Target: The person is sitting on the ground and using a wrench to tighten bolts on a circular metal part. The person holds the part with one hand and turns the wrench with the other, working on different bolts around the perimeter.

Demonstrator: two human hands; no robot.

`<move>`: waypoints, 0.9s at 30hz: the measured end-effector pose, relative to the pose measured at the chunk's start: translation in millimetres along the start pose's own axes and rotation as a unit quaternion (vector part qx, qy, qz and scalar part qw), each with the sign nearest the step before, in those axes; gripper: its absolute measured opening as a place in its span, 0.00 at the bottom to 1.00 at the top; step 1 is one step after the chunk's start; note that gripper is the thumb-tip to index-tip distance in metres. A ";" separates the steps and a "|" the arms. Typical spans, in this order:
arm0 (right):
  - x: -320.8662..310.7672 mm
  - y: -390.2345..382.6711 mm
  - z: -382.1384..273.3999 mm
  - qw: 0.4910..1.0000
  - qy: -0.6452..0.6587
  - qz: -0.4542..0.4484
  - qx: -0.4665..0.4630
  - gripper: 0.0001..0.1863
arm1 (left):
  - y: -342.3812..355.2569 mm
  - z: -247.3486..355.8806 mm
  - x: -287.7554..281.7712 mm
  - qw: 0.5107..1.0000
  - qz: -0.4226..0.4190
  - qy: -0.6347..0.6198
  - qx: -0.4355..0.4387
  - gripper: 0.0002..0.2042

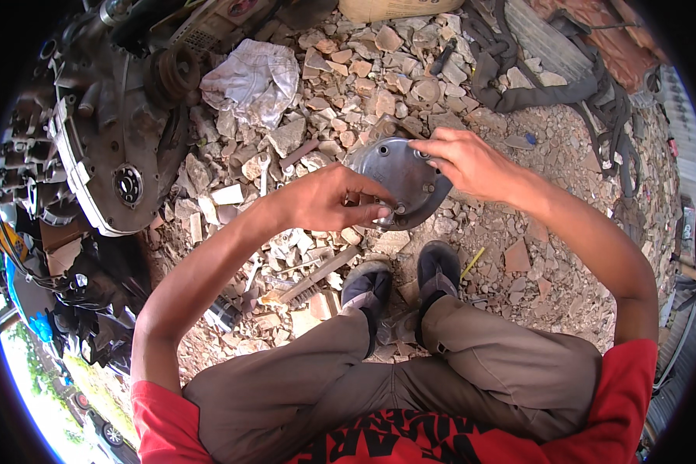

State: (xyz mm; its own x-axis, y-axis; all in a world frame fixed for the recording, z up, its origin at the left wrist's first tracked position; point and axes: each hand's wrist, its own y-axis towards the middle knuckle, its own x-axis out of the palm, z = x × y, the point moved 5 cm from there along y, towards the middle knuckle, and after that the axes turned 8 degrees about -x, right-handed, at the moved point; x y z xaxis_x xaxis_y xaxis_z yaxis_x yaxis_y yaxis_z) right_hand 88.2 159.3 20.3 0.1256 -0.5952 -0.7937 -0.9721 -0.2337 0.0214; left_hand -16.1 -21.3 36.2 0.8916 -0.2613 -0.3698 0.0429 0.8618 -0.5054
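A rounded grey metal cover (400, 174) with several bolts around its rim stands just beyond my shoes, above the rubble. My left hand (331, 199) reaches in from the left, with thumb and index finger pinched at a bolt (400, 209) on the cover's near edge. From the right, my right hand (472, 161) grips the cover's upper right edge. Its thumb and fingertips are close to another bolt, and part of that grip is hidden. What supports the cover from beneath is mostly out of sight.
A large engine casing (116, 147) stands at the left. A whitish rag (255, 81) lies beyond my left arm. Wrenches, including one spanner (264, 174), and a wire brush (300, 300) rest on the broken rubble. Dark straps (549, 94) lie at the far right.
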 end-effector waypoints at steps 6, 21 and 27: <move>-16.5 -17.4 11.5 0.985 -0.010 0.167 -0.045 0.21 | 1.9 0.7 -10.5 0.981 0.162 0.071 0.081 0.16; 21.0 -13.2 -3.0 0.884 0.357 0.095 0.286 0.21 | 25.2 -29.6 10.9 0.961 0.247 0.090 0.081 0.27; 34.0 -15.6 2.6 0.869 0.380 0.140 0.285 0.20 | 28.5 -37.7 18.5 0.958 0.259 0.077 0.095 0.26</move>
State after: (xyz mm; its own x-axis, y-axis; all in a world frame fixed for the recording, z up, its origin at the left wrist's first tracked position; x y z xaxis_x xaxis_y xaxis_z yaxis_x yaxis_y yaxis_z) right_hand 107.1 144.7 -8.7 -0.2469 -0.9538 -0.1712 -0.8987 0.2914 -0.3276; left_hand -15.4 -17.9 -14.4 0.7384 0.1747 -0.6513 -0.2931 0.9530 -0.0767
